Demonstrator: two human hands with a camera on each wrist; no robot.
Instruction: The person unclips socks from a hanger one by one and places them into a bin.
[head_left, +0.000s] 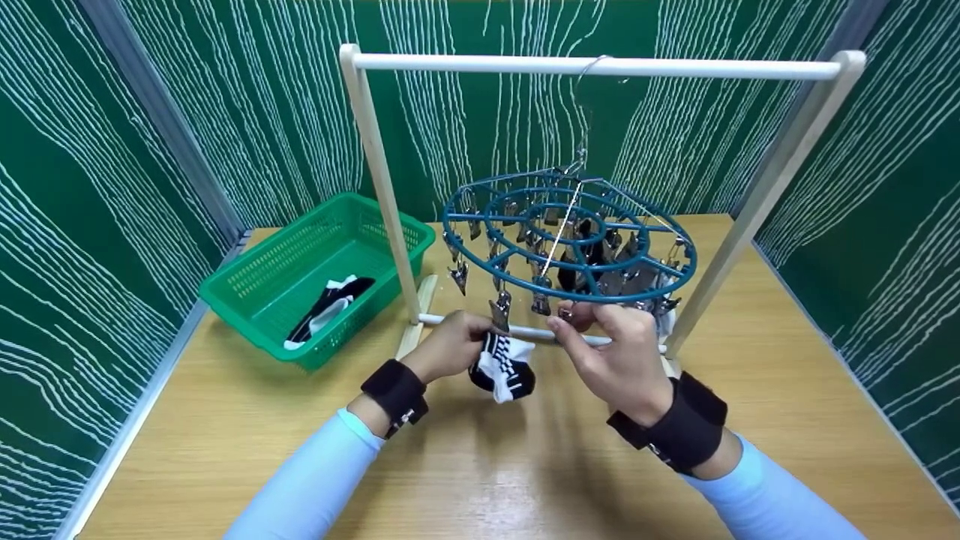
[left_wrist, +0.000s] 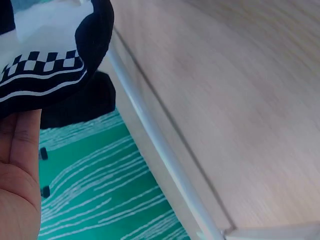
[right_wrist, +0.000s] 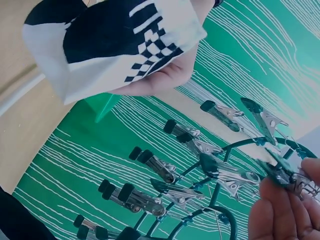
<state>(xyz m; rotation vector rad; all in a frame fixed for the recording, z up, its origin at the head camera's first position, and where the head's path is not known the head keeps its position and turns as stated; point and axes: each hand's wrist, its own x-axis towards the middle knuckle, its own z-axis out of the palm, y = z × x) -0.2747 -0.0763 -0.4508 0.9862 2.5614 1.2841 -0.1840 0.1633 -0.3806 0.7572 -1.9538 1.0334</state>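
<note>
Apparently preparing to hang: pinching clip (right_wrist: 278, 173) with right hand (head_left: 619, 356), gripping checkered sock (head_left: 506, 367) with left hand (head_left: 450, 345); next, likely, insert sock.

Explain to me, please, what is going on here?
A person's left hand holds a checked black-and-white sock below a round hanger, while the right hand pinches a metal clip on it. That clip and the sock are apart. The hanger hangs from a wooden rack, and more black-and-white fabric lies in the green basket.
</note>
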